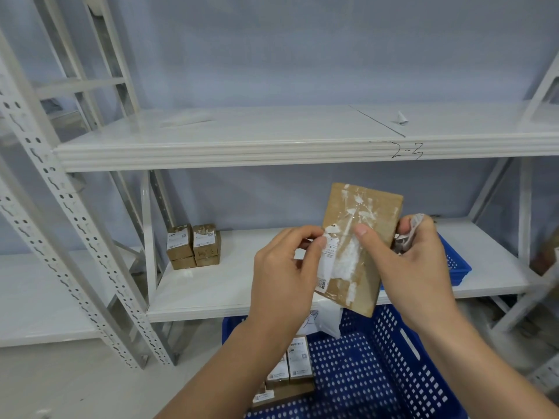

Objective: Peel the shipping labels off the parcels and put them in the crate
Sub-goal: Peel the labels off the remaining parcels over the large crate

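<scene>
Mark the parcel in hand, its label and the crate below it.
parcel (382, 211), head view, upper bare cardboard face.
label (327, 267), head view, middle of white strip.
crate (360, 373), head view, bare perforated floor.

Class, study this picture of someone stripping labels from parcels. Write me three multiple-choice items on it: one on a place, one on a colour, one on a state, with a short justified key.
1. Where does the stack of small boxes stand?
A. On the upper shelf
B. At the left end of the lower shelf
C. On the floor

2. What colour is the crate below the hands?
A. Blue
B. Green
C. Red

3. In what state is the label on the parcel?
A. Flat and untouched
B. Partly peeled, pinched by the left hand
C. Fully off, lying in the crate

Key:
1 B, the stack sits beside the lower shelf's left upright.
2 A, its perforated walls are plainly blue.
3 B, its upper edge is lifted between the fingers while its lower part lies on the cardboard.
</scene>
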